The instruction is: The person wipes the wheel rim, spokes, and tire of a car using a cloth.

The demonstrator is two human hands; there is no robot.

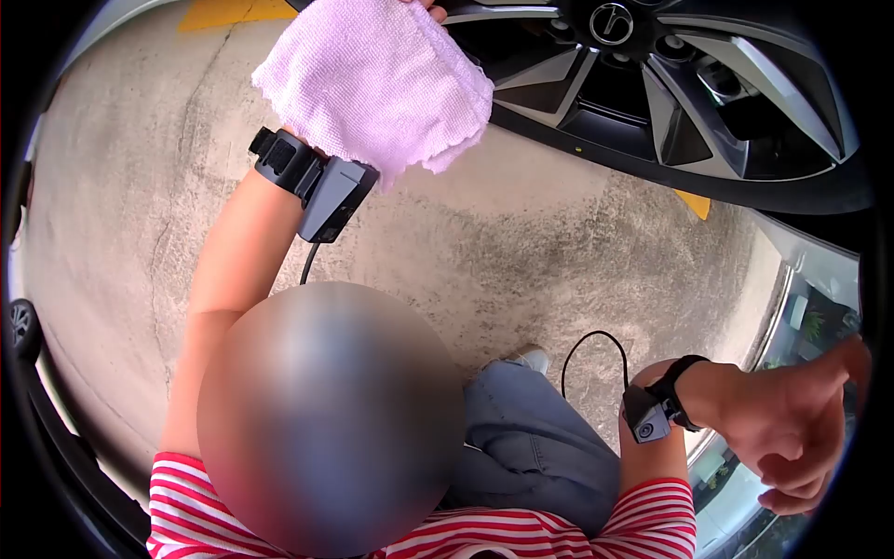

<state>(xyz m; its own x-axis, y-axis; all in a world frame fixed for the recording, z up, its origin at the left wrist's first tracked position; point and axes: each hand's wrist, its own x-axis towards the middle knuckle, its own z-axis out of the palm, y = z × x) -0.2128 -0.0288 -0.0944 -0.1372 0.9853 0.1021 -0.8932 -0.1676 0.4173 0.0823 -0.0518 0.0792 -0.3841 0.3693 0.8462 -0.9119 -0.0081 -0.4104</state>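
Note:
My left hand (430, 9) is mostly hidden behind a light pink towel (377, 88). A few fingertips show at its top edge, gripping the cloth. The towel hangs beside the car wheel (643, 88), overlapping the left part of its black and silver rim; whether it touches the rim I cannot tell. At the far right my right hand (792, 429) is raised near the car's glossy side, with fingers loosely bent and the thumb apart. It holds nothing that I can see. Contact with the car is unclear.
A black device (335, 200) is strapped to my left wrist, and a small camera (647, 419) to my right; both trail cables. Stained concrete floor (419, 242) lies below. Shiny car bodywork (810, 270) runs along the right. Another vehicle's wheel (22, 326) shows far left.

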